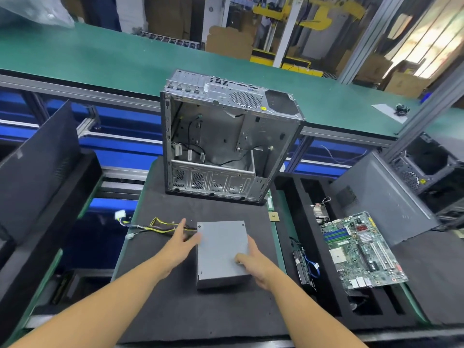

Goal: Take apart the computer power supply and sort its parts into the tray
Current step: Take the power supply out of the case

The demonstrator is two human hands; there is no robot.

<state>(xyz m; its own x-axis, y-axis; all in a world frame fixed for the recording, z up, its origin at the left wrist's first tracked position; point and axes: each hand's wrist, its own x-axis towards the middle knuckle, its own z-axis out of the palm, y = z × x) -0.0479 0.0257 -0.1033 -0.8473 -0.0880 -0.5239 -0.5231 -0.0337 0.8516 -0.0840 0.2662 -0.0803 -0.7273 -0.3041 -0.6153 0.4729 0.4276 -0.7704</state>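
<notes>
Grey metal, one power supply, left hand and right hand against its sides, fingers straight, one motherboard

This is looking like a factory floor for electronics teardown. A long green conveyor belt is stretching across behind the bench, which is wearing a black mat. Aluminium frame posts are rising at the right, with cardboard boxes and yellow machinery standing beyond. A stripped computer case is sitting on the bench, a bare motherboard is lying on a black foam tray, and more cases are standing at the right.
</notes>
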